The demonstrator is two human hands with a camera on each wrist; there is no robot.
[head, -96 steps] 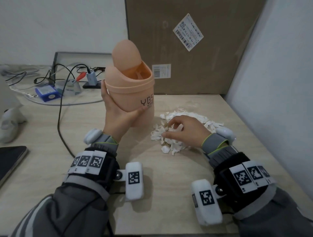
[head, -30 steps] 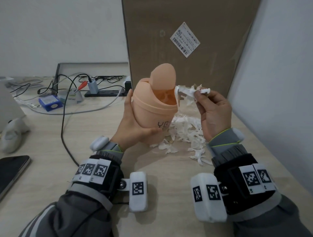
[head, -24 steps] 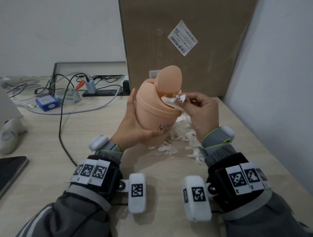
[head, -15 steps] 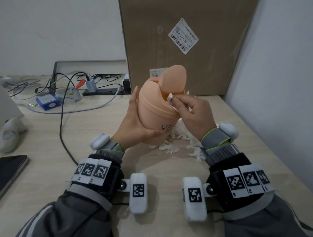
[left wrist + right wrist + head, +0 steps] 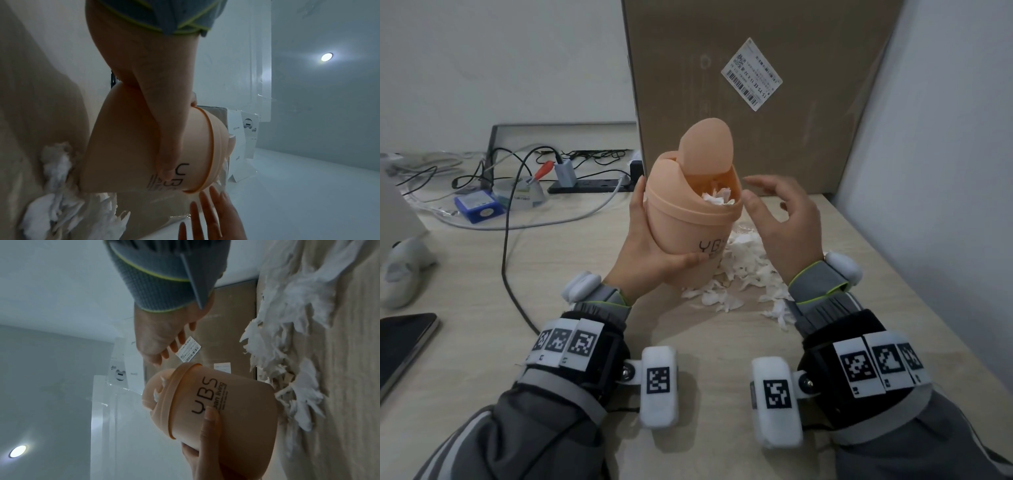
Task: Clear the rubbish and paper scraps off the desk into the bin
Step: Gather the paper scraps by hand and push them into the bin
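Note:
A small peach-coloured bin (image 5: 688, 219) with a swing lid is tilted toward the right, its base on the desk. My left hand (image 5: 650, 246) grips its side, thumb across the printed letters (image 5: 205, 402). White paper scraps (image 5: 717, 198) show in the bin's mouth. My right hand (image 5: 784, 222) hovers just right of the opening, fingers spread and holding nothing. A heap of torn white paper scraps (image 5: 739, 274) lies on the desk behind and right of the bin, also seen in the right wrist view (image 5: 287, 337) and the left wrist view (image 5: 57, 194).
A tall cardboard box (image 5: 756, 85) stands right behind the bin, and a pale wall (image 5: 945, 171) closes the right side. Cables (image 5: 506, 240), a blue box (image 5: 477, 207) and a power strip (image 5: 589, 185) lie back left. A dark phone (image 5: 400, 342) lies at the left edge.
My right hand carried a pinch of scraps from the heap to the bin's mouth, let them go inside, and now is drawn back, fingers spread. The left hand tilted the bin toward it.

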